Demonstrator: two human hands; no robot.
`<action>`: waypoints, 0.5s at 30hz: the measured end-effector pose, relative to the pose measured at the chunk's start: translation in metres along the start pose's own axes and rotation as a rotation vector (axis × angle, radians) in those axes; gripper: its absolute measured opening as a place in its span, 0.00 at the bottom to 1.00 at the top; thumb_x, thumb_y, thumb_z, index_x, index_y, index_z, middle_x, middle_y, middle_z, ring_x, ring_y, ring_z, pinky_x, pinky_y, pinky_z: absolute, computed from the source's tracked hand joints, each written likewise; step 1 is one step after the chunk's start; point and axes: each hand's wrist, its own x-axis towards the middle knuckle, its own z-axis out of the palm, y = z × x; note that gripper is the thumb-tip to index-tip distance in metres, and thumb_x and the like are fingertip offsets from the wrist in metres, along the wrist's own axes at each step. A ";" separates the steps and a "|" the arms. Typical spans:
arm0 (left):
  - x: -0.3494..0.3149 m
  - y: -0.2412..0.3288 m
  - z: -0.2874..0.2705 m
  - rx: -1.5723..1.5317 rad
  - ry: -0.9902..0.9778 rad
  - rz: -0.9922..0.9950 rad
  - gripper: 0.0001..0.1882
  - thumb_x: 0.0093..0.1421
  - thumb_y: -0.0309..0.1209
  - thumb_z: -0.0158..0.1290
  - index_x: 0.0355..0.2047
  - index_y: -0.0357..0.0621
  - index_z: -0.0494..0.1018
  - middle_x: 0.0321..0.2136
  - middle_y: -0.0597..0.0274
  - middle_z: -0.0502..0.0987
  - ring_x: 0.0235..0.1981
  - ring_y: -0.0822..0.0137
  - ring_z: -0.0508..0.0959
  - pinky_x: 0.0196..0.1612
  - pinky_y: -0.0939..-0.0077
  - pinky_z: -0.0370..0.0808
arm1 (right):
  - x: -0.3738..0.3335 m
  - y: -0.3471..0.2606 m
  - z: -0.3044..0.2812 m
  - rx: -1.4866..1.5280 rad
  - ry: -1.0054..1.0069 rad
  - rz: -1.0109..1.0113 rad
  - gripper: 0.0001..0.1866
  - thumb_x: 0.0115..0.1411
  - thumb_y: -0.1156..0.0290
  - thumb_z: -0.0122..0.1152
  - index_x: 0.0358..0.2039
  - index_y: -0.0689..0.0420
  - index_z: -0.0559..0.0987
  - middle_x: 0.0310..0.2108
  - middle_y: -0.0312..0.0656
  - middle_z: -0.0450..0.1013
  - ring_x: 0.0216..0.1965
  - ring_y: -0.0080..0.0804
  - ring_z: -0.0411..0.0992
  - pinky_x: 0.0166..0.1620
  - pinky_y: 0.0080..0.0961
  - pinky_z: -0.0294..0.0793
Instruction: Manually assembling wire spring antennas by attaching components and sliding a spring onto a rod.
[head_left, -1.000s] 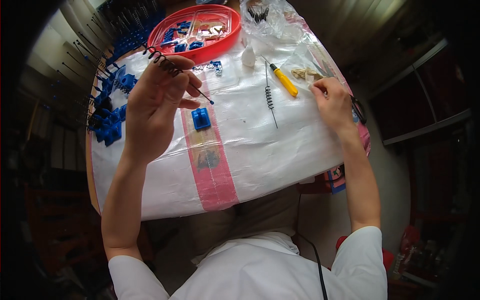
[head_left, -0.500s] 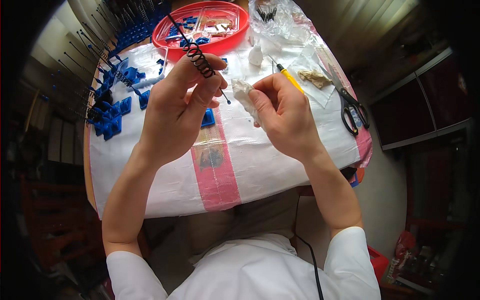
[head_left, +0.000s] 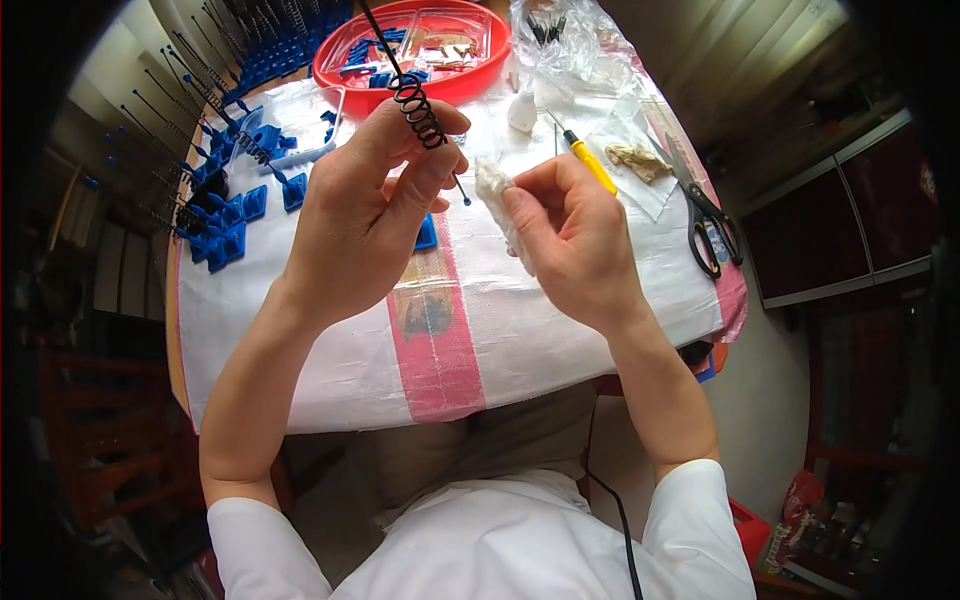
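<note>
1. Black coiled wire (head_left: 418,112): gripped between thumb and fingers of the left hand (head_left: 355,195), above the worktop (head_left: 540,360); long axis slants upper left to lower right.
2. Blue tip (head_left: 467,202) at its lower end, aimed rightward.
3. White crumpled tissue (head_left: 494,192): pinched in the right hand (head_left: 578,240), just right of the tip, apparently not touching.
4. Blue block (head_left: 427,236): below the tip, partly hidden by the left hand.
</note>
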 end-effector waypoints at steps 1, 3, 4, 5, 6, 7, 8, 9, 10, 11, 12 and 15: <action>0.000 0.000 0.000 -0.008 -0.002 0.007 0.15 0.70 0.34 0.48 0.52 0.39 0.68 0.37 0.61 0.77 0.40 0.72 0.78 0.39 0.78 0.79 | -0.001 0.000 0.002 0.002 0.006 0.002 0.09 0.62 0.70 0.60 0.33 0.65 0.75 0.25 0.47 0.78 0.24 0.29 0.76 0.30 0.27 0.75; 0.000 -0.001 0.001 -0.025 -0.004 0.023 0.15 0.70 0.34 0.48 0.52 0.39 0.68 0.37 0.61 0.77 0.40 0.72 0.78 0.39 0.78 0.80 | -0.001 0.003 0.005 -0.026 -0.011 -0.022 0.09 0.62 0.70 0.61 0.33 0.65 0.75 0.25 0.46 0.78 0.24 0.29 0.76 0.30 0.26 0.74; 0.001 -0.002 0.001 -0.026 -0.004 0.022 0.14 0.70 0.33 0.49 0.52 0.39 0.68 0.36 0.62 0.77 0.39 0.72 0.78 0.39 0.78 0.80 | -0.001 0.004 0.005 -0.041 -0.020 -0.035 0.09 0.62 0.70 0.61 0.33 0.64 0.75 0.24 0.46 0.78 0.24 0.28 0.76 0.29 0.26 0.74; 0.001 -0.003 0.002 -0.027 -0.005 0.020 0.14 0.70 0.33 0.49 0.51 0.39 0.68 0.36 0.62 0.77 0.39 0.72 0.79 0.39 0.78 0.80 | -0.002 0.003 0.004 -0.026 -0.011 -0.015 0.09 0.62 0.70 0.61 0.33 0.64 0.75 0.25 0.47 0.79 0.24 0.29 0.76 0.29 0.26 0.74; 0.000 -0.004 0.001 -0.025 -0.001 0.017 0.14 0.70 0.33 0.49 0.51 0.39 0.68 0.36 0.62 0.77 0.39 0.72 0.79 0.39 0.78 0.80 | -0.002 0.001 0.003 -0.009 -0.006 0.004 0.09 0.62 0.70 0.61 0.32 0.64 0.75 0.25 0.47 0.79 0.24 0.29 0.76 0.29 0.26 0.74; 0.000 -0.005 0.001 -0.021 0.002 0.007 0.13 0.70 0.33 0.49 0.50 0.39 0.68 0.36 0.62 0.77 0.39 0.72 0.79 0.39 0.78 0.80 | -0.002 -0.001 0.002 0.008 -0.001 0.023 0.09 0.61 0.70 0.61 0.32 0.64 0.75 0.25 0.47 0.79 0.24 0.29 0.76 0.29 0.26 0.75; 0.000 -0.005 0.000 -0.017 0.005 -0.002 0.13 0.70 0.33 0.49 0.49 0.39 0.68 0.36 0.62 0.77 0.39 0.72 0.79 0.38 0.78 0.80 | -0.003 -0.003 0.003 0.003 0.006 0.015 0.09 0.61 0.70 0.61 0.32 0.64 0.75 0.25 0.47 0.79 0.24 0.29 0.76 0.29 0.26 0.75; 0.000 -0.006 0.000 -0.016 0.007 -0.009 0.13 0.70 0.33 0.49 0.49 0.39 0.69 0.36 0.62 0.77 0.38 0.72 0.79 0.38 0.78 0.80 | -0.004 -0.005 0.002 -0.006 0.016 0.006 0.09 0.61 0.70 0.62 0.32 0.64 0.75 0.25 0.47 0.79 0.24 0.29 0.76 0.29 0.26 0.74; 0.000 -0.006 0.000 -0.016 0.008 -0.011 0.12 0.70 0.33 0.50 0.48 0.39 0.69 0.36 0.62 0.77 0.38 0.72 0.79 0.38 0.78 0.80 | -0.005 -0.006 0.001 -0.014 0.025 -0.002 0.09 0.61 0.70 0.62 0.32 0.64 0.75 0.25 0.47 0.78 0.24 0.29 0.76 0.29 0.26 0.74; 0.000 -0.006 0.000 -0.016 0.010 -0.012 0.12 0.69 0.33 0.50 0.48 0.39 0.69 0.36 0.62 0.77 0.38 0.72 0.79 0.38 0.78 0.80 | -0.004 -0.004 0.003 -0.019 0.010 -0.006 0.10 0.61 0.70 0.62 0.32 0.64 0.75 0.24 0.46 0.78 0.24 0.29 0.76 0.29 0.26 0.74; 0.001 -0.007 0.000 -0.018 0.008 -0.012 0.12 0.69 0.33 0.50 0.48 0.39 0.69 0.36 0.62 0.77 0.38 0.72 0.79 0.38 0.78 0.80 | -0.004 -0.001 0.005 -0.025 -0.002 -0.009 0.10 0.61 0.70 0.62 0.32 0.64 0.75 0.24 0.46 0.78 0.23 0.28 0.76 0.29 0.26 0.74; 0.000 -0.008 0.002 -0.043 0.023 -0.002 0.12 0.69 0.33 0.50 0.48 0.40 0.69 0.36 0.62 0.77 0.38 0.72 0.79 0.38 0.78 0.80 | -0.004 0.000 0.006 -0.027 -0.017 0.004 0.10 0.61 0.70 0.62 0.31 0.64 0.75 0.23 0.46 0.78 0.23 0.27 0.76 0.29 0.25 0.74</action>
